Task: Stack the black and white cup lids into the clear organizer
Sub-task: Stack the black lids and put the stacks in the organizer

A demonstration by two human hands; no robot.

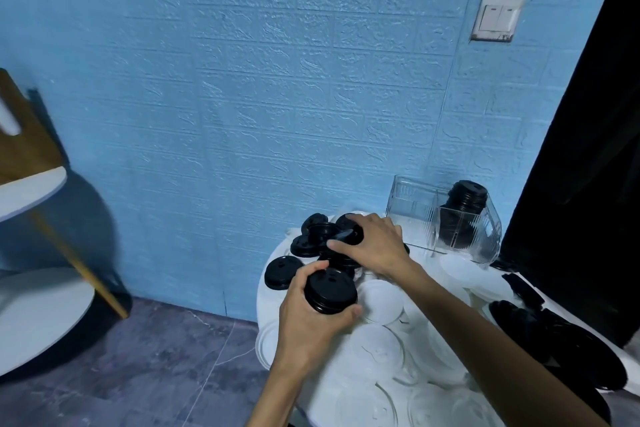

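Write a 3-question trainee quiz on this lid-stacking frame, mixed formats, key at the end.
1. True or false: the clear organizer already holds black lids.
2. What does the left hand grip? A) a white lid B) a short stack of black lids C) nothing
3. Fill in: the right hand reaches into the pile of loose ___ lids.

Key: 1 true; 2 B; 3 black.
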